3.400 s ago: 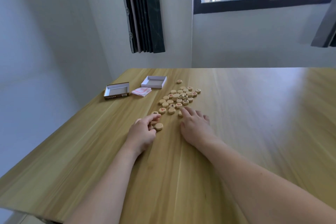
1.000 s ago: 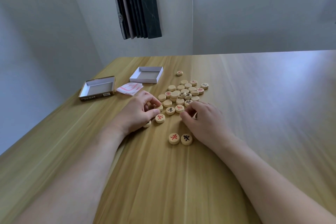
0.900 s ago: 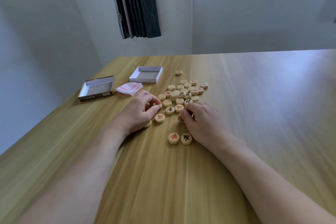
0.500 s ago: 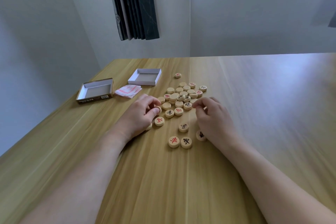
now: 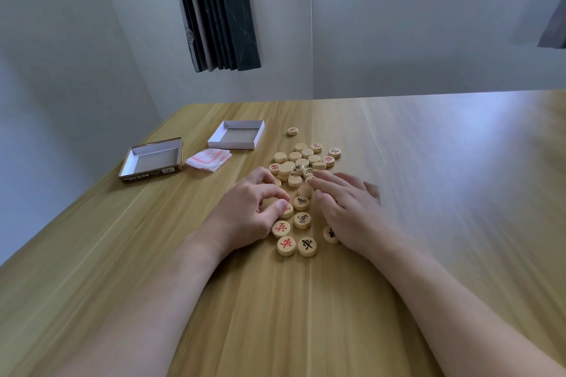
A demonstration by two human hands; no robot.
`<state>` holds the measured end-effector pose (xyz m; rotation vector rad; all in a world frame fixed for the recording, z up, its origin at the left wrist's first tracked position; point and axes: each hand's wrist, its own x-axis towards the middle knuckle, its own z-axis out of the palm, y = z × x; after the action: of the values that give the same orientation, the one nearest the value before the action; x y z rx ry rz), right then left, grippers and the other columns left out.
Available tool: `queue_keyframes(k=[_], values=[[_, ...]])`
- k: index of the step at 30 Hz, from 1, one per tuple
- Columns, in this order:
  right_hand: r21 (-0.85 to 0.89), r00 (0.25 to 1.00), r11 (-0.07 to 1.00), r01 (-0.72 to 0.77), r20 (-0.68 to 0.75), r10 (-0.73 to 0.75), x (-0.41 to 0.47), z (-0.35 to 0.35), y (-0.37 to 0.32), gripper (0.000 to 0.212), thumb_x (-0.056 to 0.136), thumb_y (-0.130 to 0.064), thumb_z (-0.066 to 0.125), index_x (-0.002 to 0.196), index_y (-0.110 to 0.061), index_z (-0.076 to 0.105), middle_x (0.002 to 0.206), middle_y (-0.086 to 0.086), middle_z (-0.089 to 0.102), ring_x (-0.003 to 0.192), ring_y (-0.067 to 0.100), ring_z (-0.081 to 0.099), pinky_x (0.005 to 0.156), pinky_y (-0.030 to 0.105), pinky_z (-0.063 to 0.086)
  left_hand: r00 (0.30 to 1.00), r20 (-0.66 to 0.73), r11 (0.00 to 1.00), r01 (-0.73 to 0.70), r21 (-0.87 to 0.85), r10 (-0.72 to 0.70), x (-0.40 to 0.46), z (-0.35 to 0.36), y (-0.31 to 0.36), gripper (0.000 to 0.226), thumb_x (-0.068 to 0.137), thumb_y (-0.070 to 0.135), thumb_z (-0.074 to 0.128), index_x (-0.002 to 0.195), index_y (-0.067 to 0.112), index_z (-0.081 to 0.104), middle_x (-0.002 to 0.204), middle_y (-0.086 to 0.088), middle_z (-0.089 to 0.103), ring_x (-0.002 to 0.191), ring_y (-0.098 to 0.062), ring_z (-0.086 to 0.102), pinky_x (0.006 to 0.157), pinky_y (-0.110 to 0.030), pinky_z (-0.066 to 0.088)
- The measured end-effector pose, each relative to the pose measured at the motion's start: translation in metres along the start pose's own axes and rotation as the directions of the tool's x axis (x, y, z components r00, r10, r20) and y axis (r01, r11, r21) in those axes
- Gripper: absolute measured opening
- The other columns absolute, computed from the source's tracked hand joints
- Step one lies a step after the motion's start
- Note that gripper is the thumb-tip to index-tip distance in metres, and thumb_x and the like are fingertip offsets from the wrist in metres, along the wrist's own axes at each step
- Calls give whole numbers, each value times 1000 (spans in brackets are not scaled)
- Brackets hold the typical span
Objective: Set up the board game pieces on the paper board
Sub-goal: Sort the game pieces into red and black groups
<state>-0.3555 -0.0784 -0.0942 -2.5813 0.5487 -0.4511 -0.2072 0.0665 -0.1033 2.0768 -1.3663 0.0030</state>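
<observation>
A heap of round wooden pieces (image 5: 301,161) with red and black characters lies in the middle of the wooden table (image 5: 428,193). Several face-up pieces (image 5: 302,220) lie in a loose group nearer to me, between my hands. My left hand (image 5: 248,211) rests curled on the table, thumb and fingertips touching a red-marked piece (image 5: 288,210). My right hand (image 5: 346,208) lies flat with fingers spread, fingertips at the heap's near edge, partly covering a black-marked piece (image 5: 330,234). The folded paper board (image 5: 208,159), white with red lines, lies at the left.
Two open box halves stand at the back left: a dark-sided one (image 5: 151,159) and a white one (image 5: 236,134). A lone piece (image 5: 292,131) lies beyond the heap. The table's left edge runs diagonally close to the boxes; a wall and a dark curtain stand behind.
More face-up pieces now lie near me. My right hand has opened flat and reached back to the heap. My left hand has drawn a red piece toward me.
</observation>
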Motion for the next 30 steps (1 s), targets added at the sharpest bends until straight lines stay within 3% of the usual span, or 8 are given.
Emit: queue_keyframes(k=[3, 5, 9, 12, 19, 23, 26, 30], values=[[-7, 999, 1000, 23, -36, -23, -2, 1, 0, 40, 100, -29, 32, 134, -38, 51, 144, -27, 39, 131, -5, 15, 102, 23, 1, 998, -52, 1000, 21, 3, -21, 1, -2, -1, 32, 87, 36, 49, 105, 25, 73, 103, 18, 45, 96, -5, 50, 84, -26, 39], [38, 997, 999, 19, -77, -16, -1, 1, 0, 39, 98, -26, 35, 129, -37, 55, 138, -25, 46, 128, -3, 20, 100, 21, 4, 999, -49, 996, 25, 84, -21, 2, -2, -1, 36, 87, 36, 44, 109, 28, 71, 107, 15, 46, 104, -8, 44, 92, -26, 30], [153, 982, 988, -30, -179, 57, 2, 4, 3, 44, 86, -34, 30, 116, -38, 62, 125, -20, 54, 118, 0, 31, 94, 19, 9, 991, -108, 989, 96, 113, -83, 4, -1, 0, 40, 85, 35, 38, 113, 34, 67, 115, 19, 49, 109, -8, 37, 91, -23, 18], [180, 977, 982, -64, -189, 99, 5, 3, 4, 37, 90, -30, 35, 114, -38, 62, 125, -18, 52, 119, 2, 31, 93, 20, 10, 982, -140, 984, 146, 107, -130, 8, -2, 1, 35, 89, 28, 41, 114, 36, 64, 120, 22, 52, 113, -6, 35, 86, -20, 14], [-50, 987, 994, 101, -119, -106, 37, -6, 9, 42, 96, -25, 34, 132, -38, 53, 143, -23, 42, 130, 1, 18, 107, 30, 8, 974, -194, 958, 162, 238, -117, 45, -4, 14, 26, 90, 27, 60, 114, 36, 63, 127, 27, 53, 119, -8, 35, 84, -25, 13], [-33, 988, 990, 138, 69, -135, 43, 0, 13, 44, 100, -33, 30, 143, -41, 35, 152, -24, 24, 133, -2, 6, 114, 36, 2, 974, -185, 954, 172, 246, -128, 48, 6, 5, 18, 88, 33, 64, 104, 39, 67, 121, 28, 56, 117, -6, 37, 85, -25, 11], [-67, 988, 987, 147, 51, -143, 46, 4, 18, 40, 100, -34, 29, 136, -40, 46, 148, -25, 30, 137, 3, 9, 116, 42, 3, 974, -205, 965, 140, 221, -95, 52, 8, -5, 9, 84, 33, 69, 92, 37, 67, 110, 27, 63, 113, -4, 43, 88, -26, 10], [-30, 979, 981, 194, -60, -195, 45, 8, 19, 46, 92, -42, 26, 113, -34, 66, 128, -27, 49, 127, 1, 25, 112, 43, 16, 967, -238, 979, 131, 156, -92, 51, 8, -11, 9, 79, 35, 74, 81, 32, 65, 101, 25, 65, 110, -2, 46, 95, -26, 9]])
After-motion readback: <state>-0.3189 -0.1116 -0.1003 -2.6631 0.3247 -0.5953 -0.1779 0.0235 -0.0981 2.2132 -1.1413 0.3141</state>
